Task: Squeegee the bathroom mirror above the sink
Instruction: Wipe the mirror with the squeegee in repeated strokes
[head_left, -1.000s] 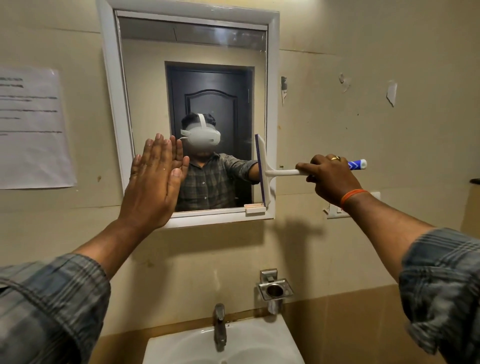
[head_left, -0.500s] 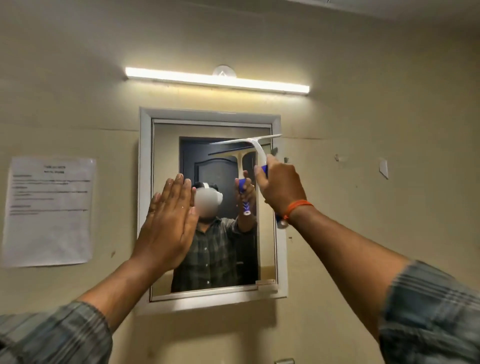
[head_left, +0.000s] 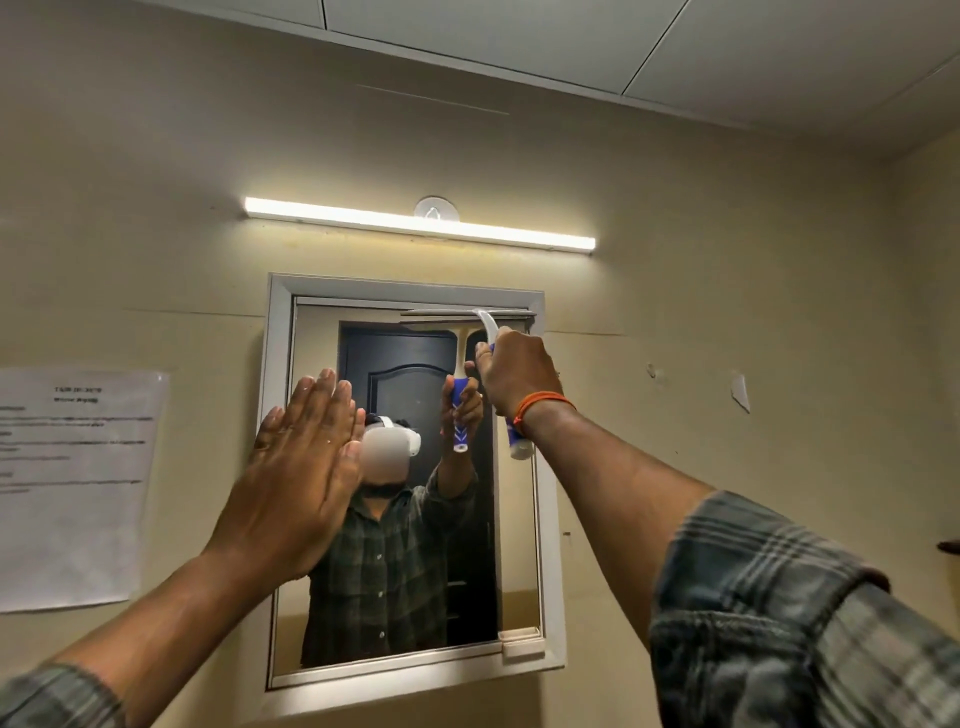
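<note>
Above your right hand (head_left: 519, 376): squeegee (head_left: 488, 332) blade at mirror (head_left: 322, 332) top | fist closed around handle | left hand (head_left: 304, 467) flat, empty | uneven pressure may leave streaks

Squeegee (head_left: 470, 313): was turned from blade upright at the mirror's (head_left: 322, 364) lower right edge to blade level along the top edge of the glass.
Right hand (head_left: 519, 374): rose from beside the frame to the upper right corner, handle now pointing down.
View: tilted upward; sink dropped out, ceiling (head_left: 571, 41) came in.
</note>
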